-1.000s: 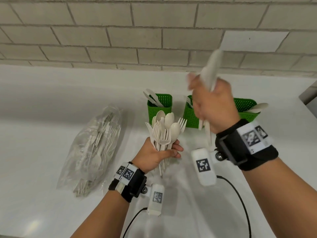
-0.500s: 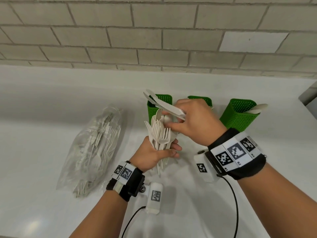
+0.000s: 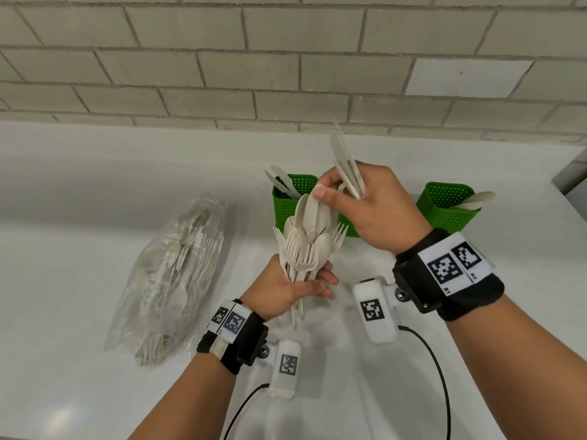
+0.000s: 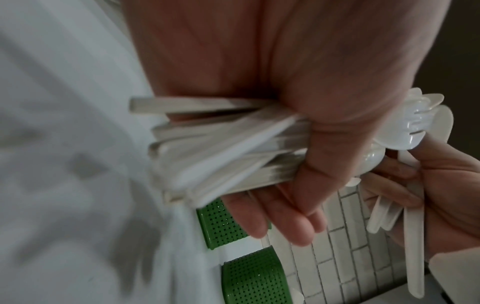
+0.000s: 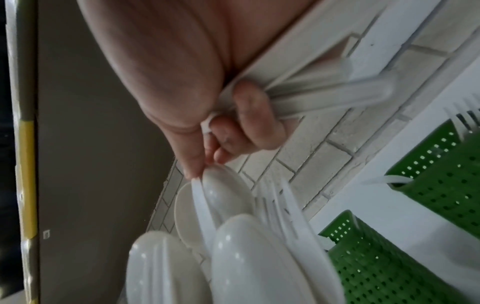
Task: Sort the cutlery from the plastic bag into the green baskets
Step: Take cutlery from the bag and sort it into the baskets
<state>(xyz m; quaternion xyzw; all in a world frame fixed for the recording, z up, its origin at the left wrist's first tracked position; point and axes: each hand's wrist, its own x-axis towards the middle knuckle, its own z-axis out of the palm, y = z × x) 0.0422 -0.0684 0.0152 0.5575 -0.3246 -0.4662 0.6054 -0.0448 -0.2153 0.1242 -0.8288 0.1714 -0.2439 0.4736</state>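
Fanning a mixed bunch of white plastic forks and spoons (image 3: 305,246) upright in my clenched left hand (image 3: 282,290), heads exposed for picking, my right hand (image 3: 365,211) clamps pulled white plastic knives (image 3: 346,166) while pinching another piece above the three green perforated baskets (image 3: 444,204); the clear plastic bag of cutlery (image 3: 171,281) waits left

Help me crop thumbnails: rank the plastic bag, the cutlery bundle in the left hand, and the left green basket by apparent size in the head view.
1. plastic bag, clearly the largest.
2. cutlery bundle gripped by the left hand.
3. left green basket, though the bundle hides part of it, so ranks 2 and 3 are unsure.
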